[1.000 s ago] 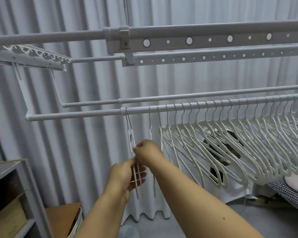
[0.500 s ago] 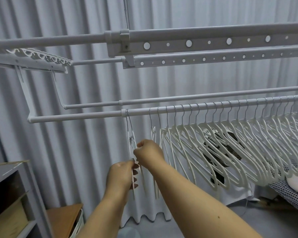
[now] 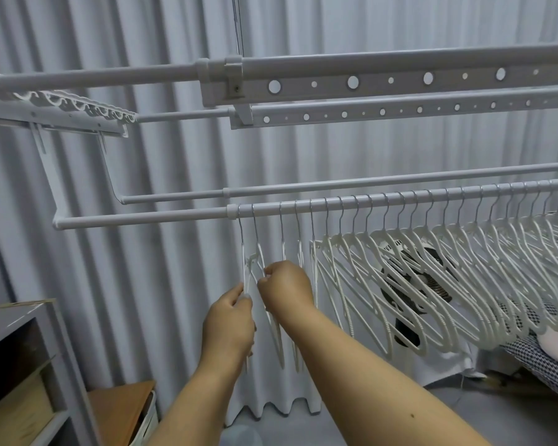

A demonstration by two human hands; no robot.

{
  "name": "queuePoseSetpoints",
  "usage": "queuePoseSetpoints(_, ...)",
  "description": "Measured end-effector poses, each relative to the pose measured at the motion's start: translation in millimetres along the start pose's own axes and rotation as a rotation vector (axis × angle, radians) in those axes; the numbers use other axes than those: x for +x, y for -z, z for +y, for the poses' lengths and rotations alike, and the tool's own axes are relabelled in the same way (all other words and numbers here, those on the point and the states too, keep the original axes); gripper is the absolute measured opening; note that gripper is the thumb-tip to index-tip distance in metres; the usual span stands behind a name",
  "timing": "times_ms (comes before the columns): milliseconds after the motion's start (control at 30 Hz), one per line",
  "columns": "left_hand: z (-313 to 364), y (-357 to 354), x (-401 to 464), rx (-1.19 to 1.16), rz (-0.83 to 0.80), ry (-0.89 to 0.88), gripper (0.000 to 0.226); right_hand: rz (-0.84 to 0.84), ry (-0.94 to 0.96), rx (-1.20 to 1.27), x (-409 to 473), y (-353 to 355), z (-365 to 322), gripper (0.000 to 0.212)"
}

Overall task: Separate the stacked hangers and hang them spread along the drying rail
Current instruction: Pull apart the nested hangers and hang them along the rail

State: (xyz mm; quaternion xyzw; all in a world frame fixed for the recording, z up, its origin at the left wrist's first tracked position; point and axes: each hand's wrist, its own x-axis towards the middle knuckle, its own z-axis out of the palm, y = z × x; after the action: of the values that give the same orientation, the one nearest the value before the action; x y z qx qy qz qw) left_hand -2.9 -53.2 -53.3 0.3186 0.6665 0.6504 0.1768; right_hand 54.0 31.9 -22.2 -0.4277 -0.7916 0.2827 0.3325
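A home laundry corner: a ceiling-hung drying rack point(image 3: 384, 82) above the hands, pleated curtains point(image 3: 158, 156) behind, a fan point(image 3: 400, 278) to their right.

The drying rail point(image 3: 142, 218) runs left to right, in front of a second rail point(image 3: 335, 185) and below two perforated bars point(image 3: 400, 83). Hangers point(image 3: 432, 252) hang along its right portion; its left portion carries none. Both hands point(image 3: 229, 320) point(image 3: 285, 286) are at the two leftmost hangers point(image 3: 252, 262). A curtain point(image 3: 158, 284) hangs behind. A shelf unit point(image 3: 23, 365) stands lower left.
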Motion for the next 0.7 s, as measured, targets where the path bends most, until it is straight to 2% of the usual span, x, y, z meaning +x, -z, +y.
queuePoseSetpoints(133, 1.7, -3.3, -1.2, 0.014, -0.024, 0.003, 0.044, 0.016, 0.002, 0.0, 1.1, 4.5, 4.2, 0.014)
queuePoseSetpoints(200, 1.8, -5.4, -0.5, 0.019, -0.037, 0.005, 0.044, 0.021, -0.004, 0.014, 1.3, 6.4, 5.6, 0.021)
queuePoseSetpoints(333, 2.0, -7.6, 0.3, 0.013, -0.052, 0.002, 0.045, 0.014, -0.009, -0.007, 4.0, 8.5, 8.2, 0.013)
queuePoseSetpoints(500, 1.1, -7.7, 2.6, 0.014, -0.051, 0.008, 0.046, 0.037, -0.022, -0.018, 6.2, 7.5, 10.0, 0.029)
queuePoseSetpoints(700, -0.8, -5.1, 4.1, 0.021, -0.049, 0.001, 0.046, 0.038, -0.017, 0.013, 8.5, 2.8, 10.7, 0.021)
